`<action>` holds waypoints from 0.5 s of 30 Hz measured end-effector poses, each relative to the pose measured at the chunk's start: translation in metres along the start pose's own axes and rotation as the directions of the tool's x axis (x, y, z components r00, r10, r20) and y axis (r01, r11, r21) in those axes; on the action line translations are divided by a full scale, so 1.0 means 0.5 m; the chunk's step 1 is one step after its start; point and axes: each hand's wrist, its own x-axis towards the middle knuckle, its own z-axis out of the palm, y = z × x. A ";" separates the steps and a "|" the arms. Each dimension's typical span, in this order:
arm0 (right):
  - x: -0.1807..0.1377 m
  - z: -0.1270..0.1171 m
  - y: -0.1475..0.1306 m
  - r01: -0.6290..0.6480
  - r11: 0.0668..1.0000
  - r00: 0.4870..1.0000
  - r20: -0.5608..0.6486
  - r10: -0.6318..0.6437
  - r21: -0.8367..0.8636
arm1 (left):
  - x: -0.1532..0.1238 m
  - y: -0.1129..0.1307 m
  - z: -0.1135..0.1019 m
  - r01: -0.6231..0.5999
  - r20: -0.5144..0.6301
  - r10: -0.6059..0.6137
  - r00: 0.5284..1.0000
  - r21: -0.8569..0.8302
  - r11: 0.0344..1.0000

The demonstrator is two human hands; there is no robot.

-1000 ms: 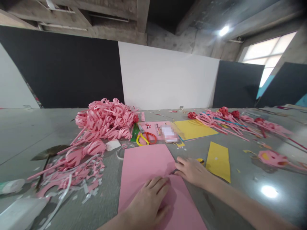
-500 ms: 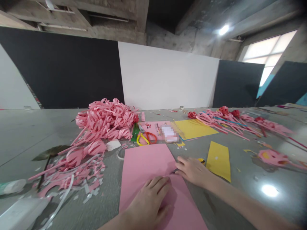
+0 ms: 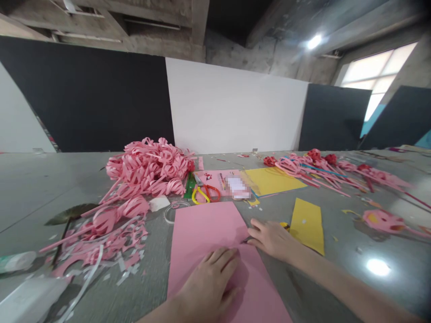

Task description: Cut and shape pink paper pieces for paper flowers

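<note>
A sheet of pink paper (image 3: 205,224) lies on the grey surface in front of me. My left hand (image 3: 213,273) is spread flat on its middle, fingers outstretched. At the sheet's right edge, my right hand (image 3: 269,237) is closed around a utility knife (image 3: 284,225); its yellow-and-black end shows behind the hand, and a dark tip pokes out under the fingers. Most of the knife is hidden by the hand. A slit runs across the paper between the two hands.
Scissors (image 3: 206,194) and a green ruler (image 3: 190,186) lie beyond the sheet. Pink curled paper flowers (image 3: 151,166) and scraps (image 3: 101,242) fill the left. Yellow paper (image 3: 306,226) lies right of my hand, more flowers (image 3: 313,168) farther back. A white box (image 3: 32,298) sits near left.
My right hand has shifted slightly to the right, the knife's yellow end moving with it. The left hand stays flat on the paper.
</note>
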 end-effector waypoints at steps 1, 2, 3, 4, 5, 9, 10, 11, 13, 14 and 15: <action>0.000 0.000 0.000 -0.001 1.000 1.000 0.001 0.001 -0.004 | 0.000 0.000 0.000 0.001 0.003 -0.001 1.000 0.005 1.000; -0.001 -0.001 0.001 -0.001 1.000 1.000 0.002 0.001 -0.007 | 0.000 0.000 0.000 0.003 0.007 -0.003 1.000 0.010 1.000; -0.001 0.000 0.001 -0.001 1.000 1.000 0.003 0.001 -0.009 | 0.000 -0.001 0.000 0.004 0.009 -0.004 1.000 0.014 1.000; -0.001 0.000 0.001 0.000 1.000 1.000 0.004 0.000 -0.010 | -0.001 -0.001 0.000 0.003 0.008 -0.004 1.000 0.014 1.000; -0.001 0.000 0.001 -0.001 1.000 1.000 0.004 0.001 -0.012 | -0.001 -0.001 0.001 0.004 0.008 -0.004 1.000 0.015 1.000; -0.002 0.002 0.001 -0.001 1.000 1.000 0.001 0.001 -0.020 | 0.000 -0.003 0.004 -0.001 0.010 0.001 1.000 0.017 1.000; -0.002 0.001 0.001 -0.003 1.000 1.000 0.000 0.003 -0.023 | 0.000 -0.003 0.005 -0.002 0.010 0.001 1.000 0.019 1.000; -0.002 0.001 0.002 -0.005 1.000 1.000 -0.002 0.005 -0.027 | 0.000 -0.003 0.005 -0.002 0.010 0.002 1.000 0.022 1.000; -0.003 0.001 0.002 -0.007 0.999 1.000 -0.005 0.007 -0.035 | 0.000 -0.003 0.005 -0.002 0.010 0.002 1.000 0.024 1.000; -0.003 0.001 0.002 -0.006 0.999 1.000 -0.008 0.006 -0.035 | 0.000 -0.003 0.005 -0.002 0.012 0.002 1.000 0.024 1.000; -0.003 0.001 0.002 -0.005 0.999 1.000 -0.012 0.004 -0.033 | 0.000 -0.003 0.004 -0.003 0.016 0.003 1.000 0.023 1.000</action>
